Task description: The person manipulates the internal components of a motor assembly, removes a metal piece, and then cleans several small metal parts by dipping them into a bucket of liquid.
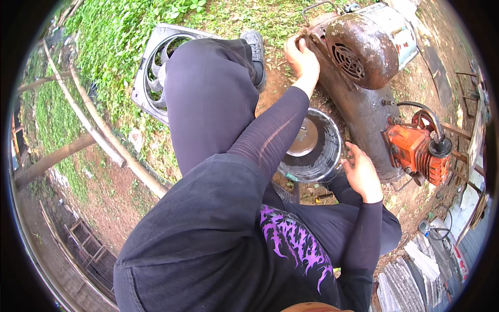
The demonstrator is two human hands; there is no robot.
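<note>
An old air compressor stands at my right. It has a dark brown tank [358, 117], a rusty electric motor [358, 52] on top and an orange pump head [416, 148] at the near end. My left hand [302, 60] is at the far end of the tank, touching it, fingers mostly extended. Between my legs and the tank sits a round dark bucket [335, 136], its inside wet-looking, with a brown round area in the middle. My right hand [362, 174] hovers beside the bucket's near right rim, fingers apart and slightly curled, nothing visible in it.
A square fan shroud with blades [138, 93] lies on the grass beyond my left leg. Wooden poles [86, 104] cross at the left. A black hose [429, 112] arcs to the pump. Corrugated sheets [410, 281] are stacked at the lower right.
</note>
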